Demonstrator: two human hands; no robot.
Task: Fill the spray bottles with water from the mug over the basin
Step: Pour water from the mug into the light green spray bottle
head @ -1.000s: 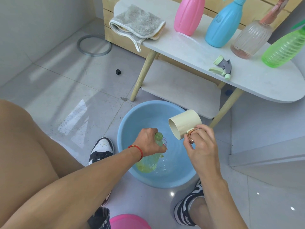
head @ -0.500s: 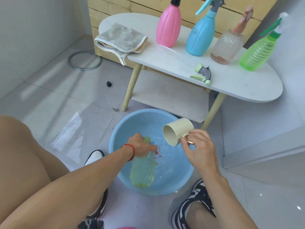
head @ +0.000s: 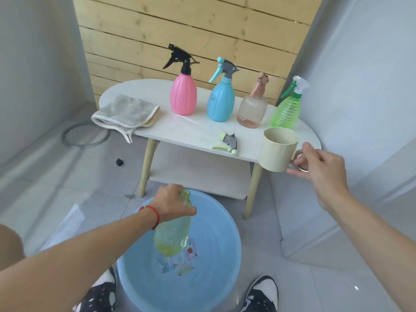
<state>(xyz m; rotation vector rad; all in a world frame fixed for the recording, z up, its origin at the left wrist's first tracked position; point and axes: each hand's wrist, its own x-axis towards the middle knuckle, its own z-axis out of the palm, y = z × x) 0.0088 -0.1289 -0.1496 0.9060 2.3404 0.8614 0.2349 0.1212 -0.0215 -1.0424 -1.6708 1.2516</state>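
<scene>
Basin [head: 220, 273], light blue and round, stands on the grey floor tiles between two black-and-white shoes [head: 261, 293], at the near edge of the view. Over it the left hand [head: 172, 204], with a red cord on the wrist, grips the neck of a pale yellow-green bottle [head: 172, 235] with no spray head; the fingers are curled around the neck and the bottle hangs upright above the basin, apart from its bottom. Further and to the right, the right hand [head: 319, 167] pinches the ring handle of a cream mug [head: 279, 150], which is upright at the front edge of the white table [head: 195, 129]; I cannot tell if it touches the table. On the table, near the front edge, lies a loose spray head [head: 227, 143]. At the left end lies a folded grey cloth [head: 126, 113]. Behind them stand four bottles with spray heads in a row: pink [head: 183, 95], blue [head: 220, 102], clear ribbed [head: 252, 109], and green [head: 287, 109]. A wall of wooden planks [head: 191, 30] is at the back.
</scene>
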